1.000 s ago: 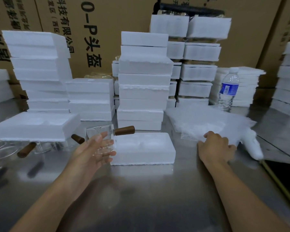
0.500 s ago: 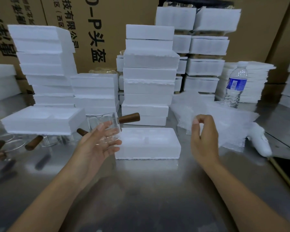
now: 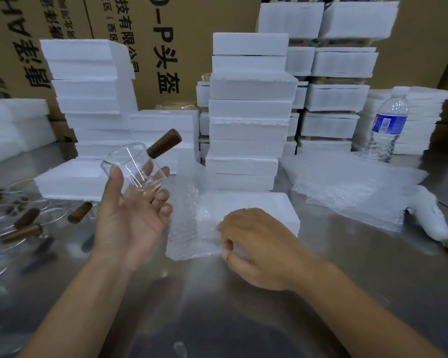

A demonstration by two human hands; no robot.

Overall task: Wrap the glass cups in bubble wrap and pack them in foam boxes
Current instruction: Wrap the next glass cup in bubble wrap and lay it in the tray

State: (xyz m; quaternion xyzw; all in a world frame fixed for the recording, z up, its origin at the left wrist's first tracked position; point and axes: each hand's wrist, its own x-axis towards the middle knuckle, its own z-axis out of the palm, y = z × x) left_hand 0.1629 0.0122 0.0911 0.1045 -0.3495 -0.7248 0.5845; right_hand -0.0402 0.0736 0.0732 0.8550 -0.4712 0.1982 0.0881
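My left hand (image 3: 130, 218) holds a clear glass cup (image 3: 132, 169) with a brown wooden handle (image 3: 164, 143), tilted, above the steel table. My right hand (image 3: 259, 244) pinches the near edge of a bubble wrap sheet (image 3: 189, 223) that lies on the table and partly over an open foam box (image 3: 267, 210) in front of me. More bubble wrap sheets (image 3: 347, 187) are piled to the right. Several other glass cups with brown handles (image 3: 23, 226) lie at the left edge.
Stacks of white foam boxes (image 3: 246, 112) stand across the back of the steel table (image 3: 217, 306), with another foam tray (image 3: 70, 179) at the left. A water bottle (image 3: 388, 125) stands at the right. Cardboard cartons (image 3: 145, 47) form the wall behind.
My right hand lifted a bubble wrap sheet from the pile on the right and pulled it down in front of me, over the foam box. My left hand raised and tilted the cup.
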